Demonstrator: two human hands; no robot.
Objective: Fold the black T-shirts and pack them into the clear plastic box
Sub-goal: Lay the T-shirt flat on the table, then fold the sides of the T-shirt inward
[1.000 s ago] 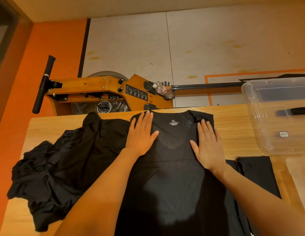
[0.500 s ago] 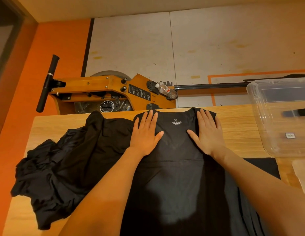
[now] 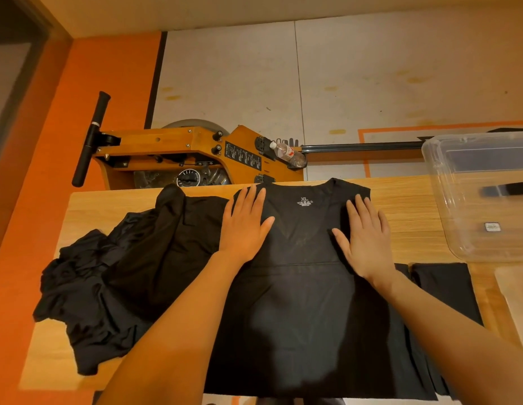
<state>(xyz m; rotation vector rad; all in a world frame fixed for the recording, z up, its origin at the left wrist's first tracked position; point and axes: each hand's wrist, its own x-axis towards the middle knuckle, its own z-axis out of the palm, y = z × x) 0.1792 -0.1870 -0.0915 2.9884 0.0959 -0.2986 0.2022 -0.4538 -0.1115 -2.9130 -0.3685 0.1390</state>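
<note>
A black T-shirt (image 3: 298,287) lies flat, neckline at the far table edge, white "XL" print inside the collar. A crumpled heap of black T-shirts (image 3: 108,282) lies just left. The clear plastic box (image 3: 482,200) stands at the right, empty.

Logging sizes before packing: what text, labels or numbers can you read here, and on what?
"XL": white print inside the neckline of the flat black T-shirt.
Smaller white line under it: too small to read.
Small sticker on the clear plastic box: unreadable.
Black instruction panel on the orange wooden machine: diagrams only, blurred.
Red-and-white label on the clear plastic bottle: unreadable.
</note>
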